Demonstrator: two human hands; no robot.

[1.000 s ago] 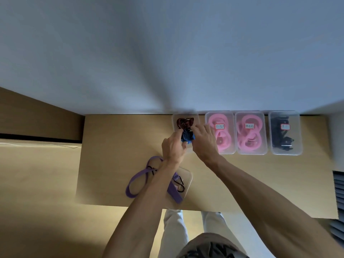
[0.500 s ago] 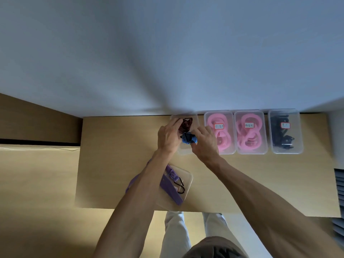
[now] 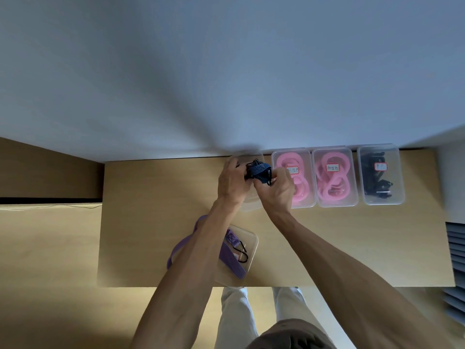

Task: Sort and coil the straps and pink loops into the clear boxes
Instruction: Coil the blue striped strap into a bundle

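Note:
Over the leftmost clear box [image 3: 251, 205] at the table's back, both hands hold a coiled blue striped strap [image 3: 260, 171]. My left hand [image 3: 232, 181] grips its left side and my right hand [image 3: 276, 190] pinches its right side. A dark red coil shows only as a sliver behind the blue one. Two boxes with pink loops [image 3: 293, 177] [image 3: 333, 176] stand to the right, then a box of black straps [image 3: 380, 175]. A purple strap [image 3: 230, 259] lies across a clear lid [image 3: 251, 243] near the front edge, partly under my left forearm.
The wooden table [image 3: 151, 222] stands against a pale wall. A lower wooden surface [image 3: 45, 248] lies to the left. A grey slatted unit [image 3: 456, 253] sits at the right edge. My legs show below the table's front edge.
Both hands have shifted toward the back of the leftmost box with the blue coil, which now covers most of the dark red coil. My left hand has closed round the coil's left side.

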